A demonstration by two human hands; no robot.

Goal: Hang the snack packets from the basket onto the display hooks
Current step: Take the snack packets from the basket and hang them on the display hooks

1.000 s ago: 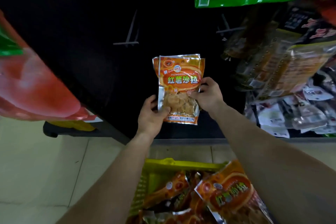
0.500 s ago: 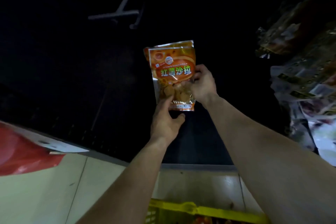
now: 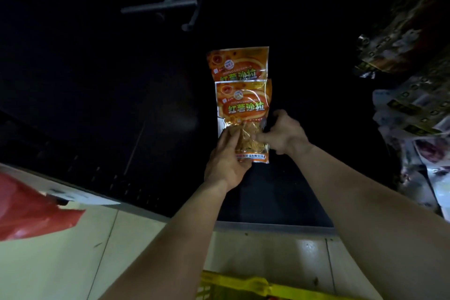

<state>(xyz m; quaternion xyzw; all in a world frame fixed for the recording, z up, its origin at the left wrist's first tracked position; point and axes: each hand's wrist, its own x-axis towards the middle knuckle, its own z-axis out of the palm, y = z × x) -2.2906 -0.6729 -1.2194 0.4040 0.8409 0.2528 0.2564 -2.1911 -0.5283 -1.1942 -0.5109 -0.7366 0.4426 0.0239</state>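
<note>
1. Nearest, at the bottom edge, only the rim of the yellow basket (image 3: pixel 231 285) is seen above the pale tiled floor (image 3: pixel 73 263); its contents are cut off by the frame.
2. Beyond it, the front snack packet (image 3: pixel 243 107) is held before the dark display panel (image 3: pixel 97 80). Its lower left is gripped by the left hand (image 3: pixel 226 161), whose fingers are laid over the clear window. Its right edge is pinched by the right hand (image 3: pixel 283 135).
3. This packet is kept upright, with its long axis vertical, its printed face turned to the camera and its top seal pointed up.
4. A second packet (image 3: pixel 237 63) is overlapped behind it, its upper half shown above and equally upright. Whether it is gripped cannot be told.
5. Farther up and to the left, a bare display hook (image 3: pixel 170 5) is set well apart from both packets.
6. A red bag (image 3: pixel 29 212) is seen at the left and hung packets (image 3: pixel 414 105) at the right.
</note>
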